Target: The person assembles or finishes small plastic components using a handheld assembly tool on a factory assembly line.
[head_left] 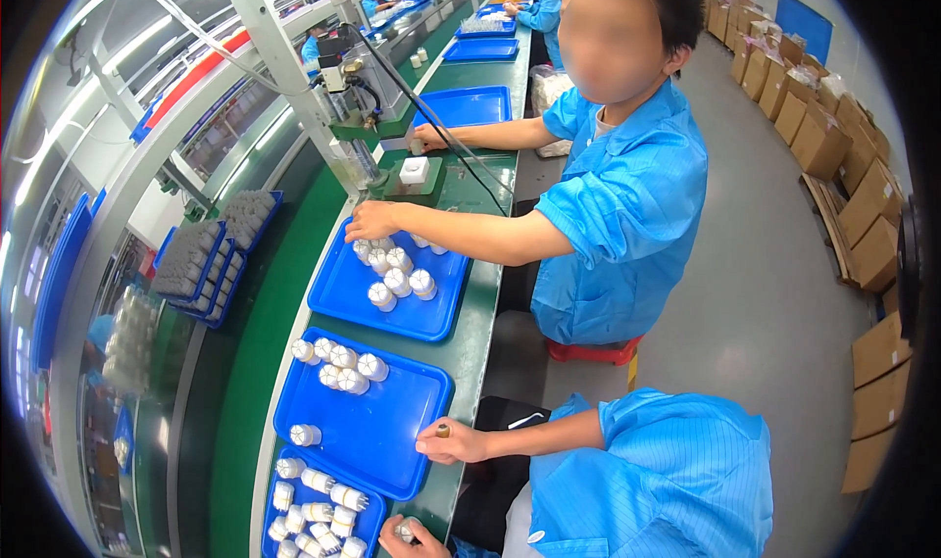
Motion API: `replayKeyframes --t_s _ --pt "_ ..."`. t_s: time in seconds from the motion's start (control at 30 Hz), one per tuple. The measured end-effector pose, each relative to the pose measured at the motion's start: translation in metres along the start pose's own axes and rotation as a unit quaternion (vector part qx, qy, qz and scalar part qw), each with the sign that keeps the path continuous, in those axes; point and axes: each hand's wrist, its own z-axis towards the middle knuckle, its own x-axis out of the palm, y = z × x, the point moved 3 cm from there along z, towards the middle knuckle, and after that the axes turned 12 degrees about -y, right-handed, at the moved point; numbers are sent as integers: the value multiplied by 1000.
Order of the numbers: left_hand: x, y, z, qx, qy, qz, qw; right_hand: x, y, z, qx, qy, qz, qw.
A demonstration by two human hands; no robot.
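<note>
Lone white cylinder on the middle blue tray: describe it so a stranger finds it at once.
On the long green bench, find the blue tray beside the right hand. Its other white cylinders cluster at the far end; the lone cylinder lies apart near the left rim.

Small brass-coloured piece (443,430) pinched at the blue tray's edge; small white cylinder (405,530) gripped below.

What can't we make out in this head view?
- Left hand: cut off by the lower edge; fingers cover most of its white part.
- Right hand: the small brown piece it pinches is too small to identify.
- Grey trays beyond the belt: contents blurred near the fisheye rim.
</note>
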Motion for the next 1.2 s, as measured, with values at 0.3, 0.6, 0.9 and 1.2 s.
replayKeyframes --t_s 0.3,0.6,0.9,1.2 --pt "3 13 -9 -5 -32 0 999 -1 3 -5 14 4 5 1000" --pt "8 30 -35 -240 -137 -317 907 10 17 -8 107 28 7 994" --pt "28 -29 -32 -302 -51 -597 742 48 35 -12 96 148 -151 973" --pt "38 -53 -23 -198 130 -393 888 45 67 -17 3 113 -199 973"
